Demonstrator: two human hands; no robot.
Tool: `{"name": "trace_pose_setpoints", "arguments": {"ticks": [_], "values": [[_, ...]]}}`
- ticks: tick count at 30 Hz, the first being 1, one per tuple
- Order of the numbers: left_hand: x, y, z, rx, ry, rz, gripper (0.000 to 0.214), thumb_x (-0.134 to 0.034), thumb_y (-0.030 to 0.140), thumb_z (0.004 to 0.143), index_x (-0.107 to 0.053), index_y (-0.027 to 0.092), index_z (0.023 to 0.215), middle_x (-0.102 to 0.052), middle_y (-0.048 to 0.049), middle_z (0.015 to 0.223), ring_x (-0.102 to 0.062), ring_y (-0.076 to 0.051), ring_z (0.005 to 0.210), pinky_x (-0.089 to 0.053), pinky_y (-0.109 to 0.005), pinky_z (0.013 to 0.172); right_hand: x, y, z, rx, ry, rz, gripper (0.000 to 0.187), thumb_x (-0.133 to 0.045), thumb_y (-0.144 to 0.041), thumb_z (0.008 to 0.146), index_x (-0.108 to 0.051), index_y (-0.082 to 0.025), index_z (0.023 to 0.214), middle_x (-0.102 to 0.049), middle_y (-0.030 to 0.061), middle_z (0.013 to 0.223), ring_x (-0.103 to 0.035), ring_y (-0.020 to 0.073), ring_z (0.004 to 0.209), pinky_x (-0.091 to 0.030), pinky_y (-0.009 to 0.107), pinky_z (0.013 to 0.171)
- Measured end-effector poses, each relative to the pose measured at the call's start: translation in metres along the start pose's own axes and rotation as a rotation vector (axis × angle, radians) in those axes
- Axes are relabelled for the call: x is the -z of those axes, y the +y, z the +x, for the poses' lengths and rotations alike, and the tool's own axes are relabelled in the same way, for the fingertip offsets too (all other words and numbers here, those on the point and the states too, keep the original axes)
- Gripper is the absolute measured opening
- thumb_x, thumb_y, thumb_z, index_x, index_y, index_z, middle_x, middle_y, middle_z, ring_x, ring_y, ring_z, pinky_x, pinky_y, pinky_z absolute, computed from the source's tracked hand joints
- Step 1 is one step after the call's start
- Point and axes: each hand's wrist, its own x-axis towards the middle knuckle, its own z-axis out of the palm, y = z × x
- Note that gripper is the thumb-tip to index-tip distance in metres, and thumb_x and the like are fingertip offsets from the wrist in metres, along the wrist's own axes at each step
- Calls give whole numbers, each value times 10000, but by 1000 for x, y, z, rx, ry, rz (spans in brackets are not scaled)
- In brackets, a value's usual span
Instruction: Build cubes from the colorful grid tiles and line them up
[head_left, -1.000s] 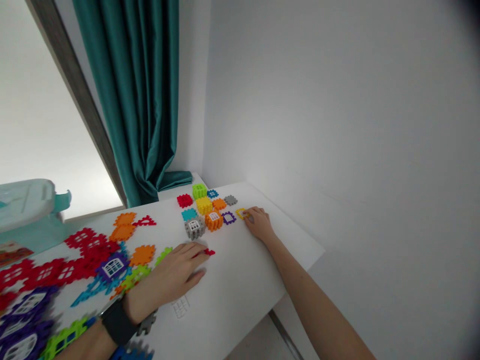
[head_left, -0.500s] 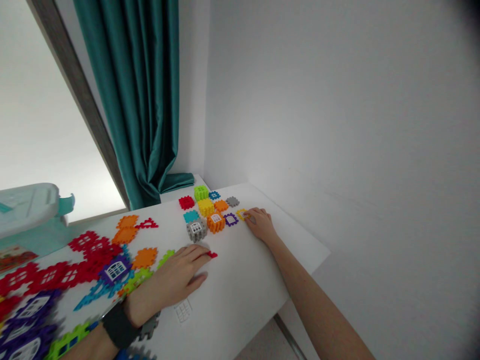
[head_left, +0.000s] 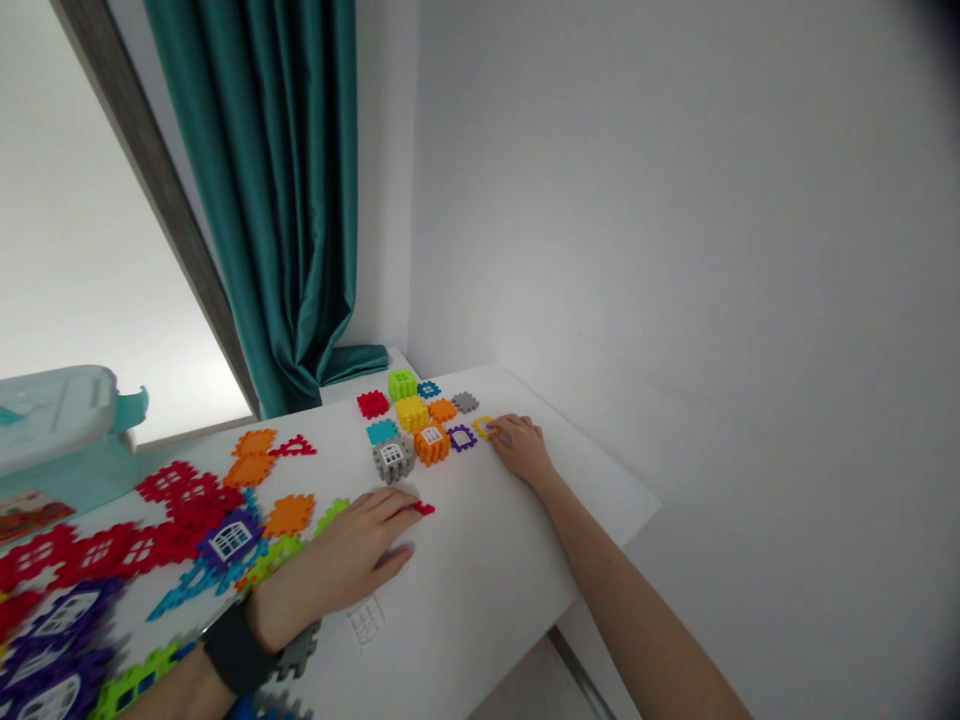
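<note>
Touches yellow frame tile (head_left: 484, 427) with right hand (head_left: 519, 450), fingers curled over its edge; cannot tell whether pinched or just pressed. Lying flat on white table (head_left: 487, 570), just left of those fingers, beside purple frame tile (head_left: 462, 437). Lays left hand (head_left: 349, 560) flat and released, fingertips at small red piece (head_left: 425, 509). Beyond those fingertips: grey cube (head_left: 391, 459), orange cube (head_left: 431, 445). Left of that wrist: loose tile pile (head_left: 187, 520).
</note>
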Motion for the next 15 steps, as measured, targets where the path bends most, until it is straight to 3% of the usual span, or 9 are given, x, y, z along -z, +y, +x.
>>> {"name": "trace_pose_setpoints", "arguments": {"ticks": [15], "values": [[2,2,2,34,-70,12,426,-595,220,931,-559,259,1354,-621,-72,1324,-569,-265,1253,-484,-426,1061,-3,1,0,-5,21,26,264,-535,-301,958,-715,-264,1146,-691,71,1209,-548,261,1125,-388,418,950]]}}
